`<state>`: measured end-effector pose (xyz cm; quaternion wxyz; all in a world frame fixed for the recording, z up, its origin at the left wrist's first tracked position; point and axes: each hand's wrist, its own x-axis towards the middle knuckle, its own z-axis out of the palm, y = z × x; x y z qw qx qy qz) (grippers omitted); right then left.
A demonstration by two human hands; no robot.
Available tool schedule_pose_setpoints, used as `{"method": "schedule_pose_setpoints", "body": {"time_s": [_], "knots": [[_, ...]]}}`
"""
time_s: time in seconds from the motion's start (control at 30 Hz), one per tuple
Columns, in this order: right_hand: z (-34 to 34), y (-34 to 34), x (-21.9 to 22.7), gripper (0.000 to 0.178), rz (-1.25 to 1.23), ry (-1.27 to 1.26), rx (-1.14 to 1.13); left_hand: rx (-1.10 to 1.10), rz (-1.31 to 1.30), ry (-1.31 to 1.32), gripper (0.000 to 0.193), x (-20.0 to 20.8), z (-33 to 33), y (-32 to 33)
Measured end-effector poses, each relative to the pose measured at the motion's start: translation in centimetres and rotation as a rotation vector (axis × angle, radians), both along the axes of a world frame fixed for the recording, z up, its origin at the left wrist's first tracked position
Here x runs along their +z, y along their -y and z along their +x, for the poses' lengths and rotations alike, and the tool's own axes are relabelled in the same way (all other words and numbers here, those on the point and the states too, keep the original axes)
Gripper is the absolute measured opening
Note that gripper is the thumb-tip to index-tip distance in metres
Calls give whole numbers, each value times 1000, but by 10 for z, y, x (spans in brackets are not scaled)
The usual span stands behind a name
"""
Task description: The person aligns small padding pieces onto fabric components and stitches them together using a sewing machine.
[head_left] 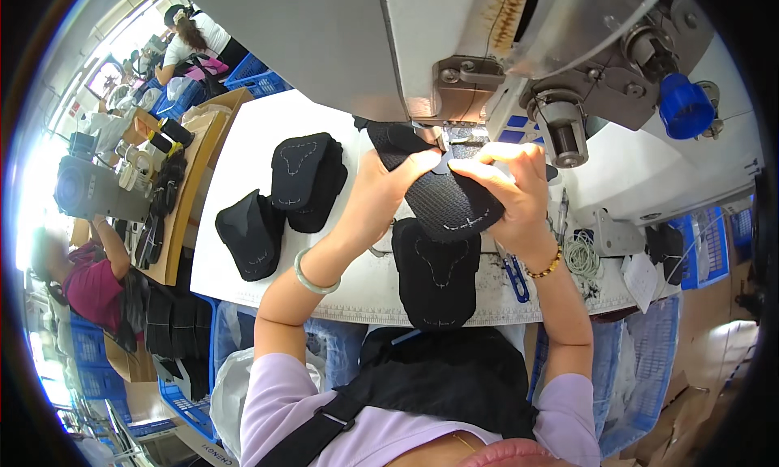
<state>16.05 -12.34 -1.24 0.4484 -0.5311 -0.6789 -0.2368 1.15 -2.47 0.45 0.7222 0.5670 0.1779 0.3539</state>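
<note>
Under the sewing machine's needle area (434, 134), a black textured fabric piece (454, 203) with white chalk marks is held tilted. My left hand (380, 183) pinches its left side, thumb pressed on top. Across from it, my right hand (519, 193) grips the right edge, its thumb and fingers close to a small grey patch (442, 163) lying on the fabric between both thumbs. Just below my hands sits a stack of similar black pieces (436, 276) with stitched outlines. Two more black stacks, one farther (304, 171) and one nearer (250, 236), lie to the left.
Blue thread snips (515, 279) and a tangled pale cord (580, 254) lie at the right of the white table (243, 163). The machine head (341, 45) overhangs the far side. Blue crates (649, 370) stand below. Co-workers (93, 276) sit at the left.
</note>
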Motion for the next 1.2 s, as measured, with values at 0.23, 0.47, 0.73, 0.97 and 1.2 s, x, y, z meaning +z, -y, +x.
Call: {"method": "schedule_pose_setpoints", "body": {"time_s": [0.23, 0.47, 0.73, 0.97, 1.2], "knots": [[5, 0, 2, 34, -53, 33, 24, 0, 76, -52, 16, -2, 0, 1], [4, 1, -1, 36, -69, 120, -44, -61, -15, 6, 12, -4, 2, -11], [-7, 4, -7, 38, 3, 205, -191, -25, -17, 54, 17, -11, 5, -18], [-9, 7, -9, 28, 80, 216, -88, 73, 21, 58, 18, -15, 9, -6], [-5, 8, -7, 26, 86, 220, -108, 119, -32, -12, 9, -7, 9, -1]]}}
